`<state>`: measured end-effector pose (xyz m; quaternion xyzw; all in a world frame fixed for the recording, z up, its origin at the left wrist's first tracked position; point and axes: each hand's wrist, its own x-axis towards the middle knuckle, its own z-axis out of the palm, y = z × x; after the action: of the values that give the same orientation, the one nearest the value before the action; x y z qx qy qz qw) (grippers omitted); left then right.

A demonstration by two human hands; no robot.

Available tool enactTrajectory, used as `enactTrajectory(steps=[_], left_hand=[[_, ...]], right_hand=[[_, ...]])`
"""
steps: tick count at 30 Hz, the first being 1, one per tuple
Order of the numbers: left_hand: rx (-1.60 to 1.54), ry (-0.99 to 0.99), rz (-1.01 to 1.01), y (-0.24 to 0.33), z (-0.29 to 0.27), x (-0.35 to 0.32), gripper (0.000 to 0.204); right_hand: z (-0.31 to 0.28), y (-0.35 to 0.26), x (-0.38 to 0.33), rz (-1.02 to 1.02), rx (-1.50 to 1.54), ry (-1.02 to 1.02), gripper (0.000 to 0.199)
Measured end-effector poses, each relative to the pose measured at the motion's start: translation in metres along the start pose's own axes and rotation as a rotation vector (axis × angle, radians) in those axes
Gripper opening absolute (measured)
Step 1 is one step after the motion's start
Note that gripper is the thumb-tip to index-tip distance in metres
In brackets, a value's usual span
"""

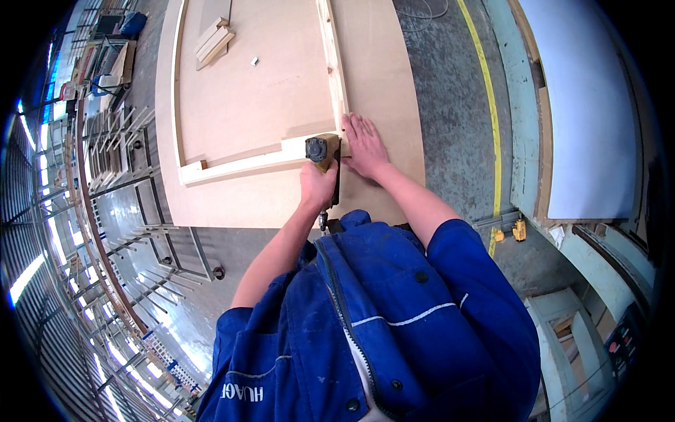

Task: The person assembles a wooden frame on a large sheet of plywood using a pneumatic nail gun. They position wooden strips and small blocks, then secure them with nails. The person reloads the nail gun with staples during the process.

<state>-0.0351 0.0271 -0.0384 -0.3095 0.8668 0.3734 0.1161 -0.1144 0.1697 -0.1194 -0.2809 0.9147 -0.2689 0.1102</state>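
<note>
My left hand [318, 186] is wrapped round the handle of a pneumatic nail gun [322, 149]. The gun's head is over the near right corner of a pale wooden frame [239, 167], and an air fitting [323, 221] hangs at the handle's lower end. Just right of the gun, my right hand [365, 149] lies with fingers stretched along the outer edge of the frame's right rail [333, 67]. The gun hides part of the corner joint and its own nose. Beneath the frame is a large light-brown board [253, 105].
Short wood offcuts [214, 43] and a small white piece [254, 62] lie on the board inside the frame. Metal rack carts [169, 246] stand at the left. On the right are a yellow floor line [492, 112] and a pale green machine [524, 105] with a white panel [590, 112].
</note>
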Motion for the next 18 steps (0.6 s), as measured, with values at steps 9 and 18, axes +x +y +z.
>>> enactTrajectory(steps=[9,18], left_hand=[[-0.061,-0.015,-0.064,0.001,-0.035,-0.019,0.036],[-0.051,-0.084,-0.046,-0.003,-0.016,-0.017,0.036]], right_hand=[[0.003,0.001,-0.001,0.009,-0.046,-0.007,0.117],[0.004,0.003,0.001,0.002,-0.027,-0.023,0.117]])
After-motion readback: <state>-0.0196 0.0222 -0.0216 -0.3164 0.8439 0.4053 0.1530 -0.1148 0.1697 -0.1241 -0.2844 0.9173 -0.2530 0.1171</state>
